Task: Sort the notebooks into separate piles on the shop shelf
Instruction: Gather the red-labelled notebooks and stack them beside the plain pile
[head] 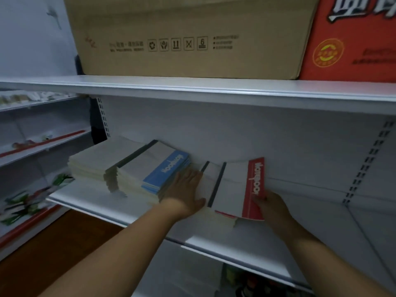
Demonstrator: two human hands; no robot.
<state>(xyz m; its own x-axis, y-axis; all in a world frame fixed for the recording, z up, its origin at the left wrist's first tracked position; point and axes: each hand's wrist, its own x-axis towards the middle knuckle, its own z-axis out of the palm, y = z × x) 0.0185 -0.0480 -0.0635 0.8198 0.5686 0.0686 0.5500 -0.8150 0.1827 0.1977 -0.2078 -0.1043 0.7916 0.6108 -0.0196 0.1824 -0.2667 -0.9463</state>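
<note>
Three piles already sit on the shelf (278, 211), a plain one, a blue one (165, 176) and a red one where the right hand (271, 205) pinches a red notebook (242, 189), left hand (187, 190) spread flat beside it — sorting looks nearly done.

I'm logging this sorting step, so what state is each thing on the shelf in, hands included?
Red notebook: top of the right pile, tilted, near corner lifted.
Right pile: uneven, covers fanned.
Blue notebook: lying flat on top of the middle pile.
Left pile: stacked, plain covers up.
Left hand: flat, pressing on the right pile.
Right hand: pinching the red notebook's corner.
Cardboard box: closed, on the upper shelf.
</note>
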